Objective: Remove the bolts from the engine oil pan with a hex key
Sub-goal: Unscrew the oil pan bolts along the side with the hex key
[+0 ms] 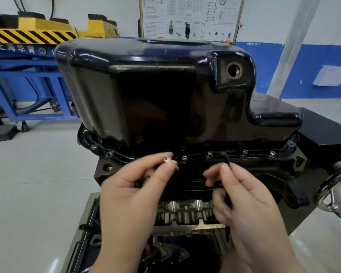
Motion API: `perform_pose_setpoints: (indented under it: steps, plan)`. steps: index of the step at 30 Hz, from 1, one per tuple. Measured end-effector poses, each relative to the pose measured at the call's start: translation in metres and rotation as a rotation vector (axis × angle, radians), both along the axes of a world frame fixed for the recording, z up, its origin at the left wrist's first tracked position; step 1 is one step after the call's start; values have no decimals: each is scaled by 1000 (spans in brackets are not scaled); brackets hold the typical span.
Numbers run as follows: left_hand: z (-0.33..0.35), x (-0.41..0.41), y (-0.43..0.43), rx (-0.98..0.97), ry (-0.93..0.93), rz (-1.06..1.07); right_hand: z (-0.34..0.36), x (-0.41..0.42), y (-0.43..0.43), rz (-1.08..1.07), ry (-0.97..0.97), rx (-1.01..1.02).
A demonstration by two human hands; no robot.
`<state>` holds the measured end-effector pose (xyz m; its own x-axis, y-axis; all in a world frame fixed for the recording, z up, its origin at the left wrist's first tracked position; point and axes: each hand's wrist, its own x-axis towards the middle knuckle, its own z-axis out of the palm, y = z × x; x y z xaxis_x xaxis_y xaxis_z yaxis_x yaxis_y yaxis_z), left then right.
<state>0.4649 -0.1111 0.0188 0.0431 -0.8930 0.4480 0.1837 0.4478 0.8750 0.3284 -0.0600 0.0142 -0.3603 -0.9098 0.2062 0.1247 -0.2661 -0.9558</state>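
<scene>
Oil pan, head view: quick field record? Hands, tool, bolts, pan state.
left hand: pinches a loose bolt in its fingers, clear of the flange
right hand: holds hex key, tip at a flange bolt
other seated bolts: three visible on the near flange
oil pan: seated on the engine
drain hole: open, no plug

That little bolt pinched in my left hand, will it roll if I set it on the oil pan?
Likely: the bolt looks small, round and shiny, so it probably rolls. The oil pan is glossy and curved, so it may slide off.
</scene>
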Motion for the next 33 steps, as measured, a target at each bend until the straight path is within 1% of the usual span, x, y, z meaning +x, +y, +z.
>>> perform_pose_setpoints:
  steps: [3, 6, 10, 16, 20, 33]
  plan:
    - [3, 14, -8, -75, -6, 236, -1, -3, 0, -17, 78, -18]
    - [4, 20, -13, -98, 11, 339, 1, -3, 2, -42, 179, -10]
    - [1, 20, -18, -46, 43, 344, 2, 0, 3, -80, 216, -20]
    - [-2, 22, -18, -7, -34, 351, -2, -4, 4, -77, 251, -55]
    - [-4, 22, -17, 30, -93, 329, -4, -5, 2, -63, 217, -89]
    - [-7, 22, -19, -21, -209, 353, 3, -3, 5, -42, 213, -145]
